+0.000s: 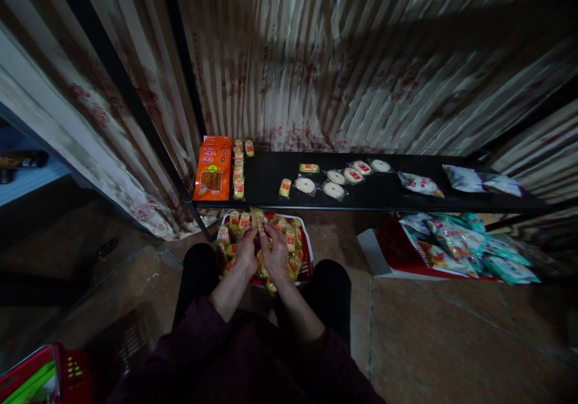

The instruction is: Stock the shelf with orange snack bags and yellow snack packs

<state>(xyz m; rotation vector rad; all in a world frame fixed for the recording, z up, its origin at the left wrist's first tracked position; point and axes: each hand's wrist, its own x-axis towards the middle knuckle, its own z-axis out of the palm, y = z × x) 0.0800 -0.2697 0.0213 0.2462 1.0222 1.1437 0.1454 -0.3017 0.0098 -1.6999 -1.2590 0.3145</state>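
Observation:
Between my knees stands a red basket with a pale rim, heaped with small yellow wrapped snack cakes. Above the heap my left hand and my right hand are close together. Their fingers pinch one wrapped snack cake between them, its near part hidden by the fingers. Just beyond, on the black shelf, a row of the same yellow cakes runs beside orange packets. Two more yellow cakes lie apart, one of them a single cake near the front edge.
Round pale wrapped biscuits and white bags lie farther right on the shelf. Below stands an open red and white box of snack bags. Black posts rise at the left. Another red basket is at lower left.

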